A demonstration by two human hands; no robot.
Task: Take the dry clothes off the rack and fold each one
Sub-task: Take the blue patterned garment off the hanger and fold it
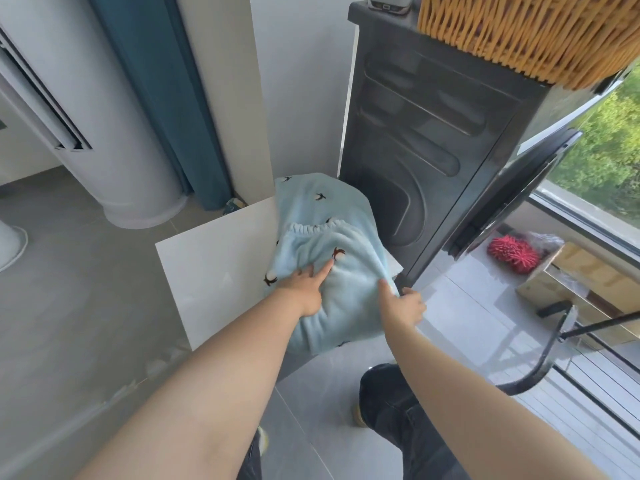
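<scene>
Your left hand point(304, 289) presses straight fingers flat on the blue penguin-print pyjamas point(332, 216), while your right hand point(407, 306) pinches their right edge. The pyjamas lie along the right edge of a white table point(214, 251), just beside a dark washing machine point(433, 150).

bright daylight enters from the window point(588, 216) on the right — the glossy floor tiles point(485, 292) beside it glare white, and the dark machine point(415, 150) shows a soft sheen. the left side is greyer. the pale blue garment point(346, 296) is evenly lit and sharp. wide-angle distortion bends the white column point(114, 140); the greenery point(609, 133) outside is smeared.
</scene>
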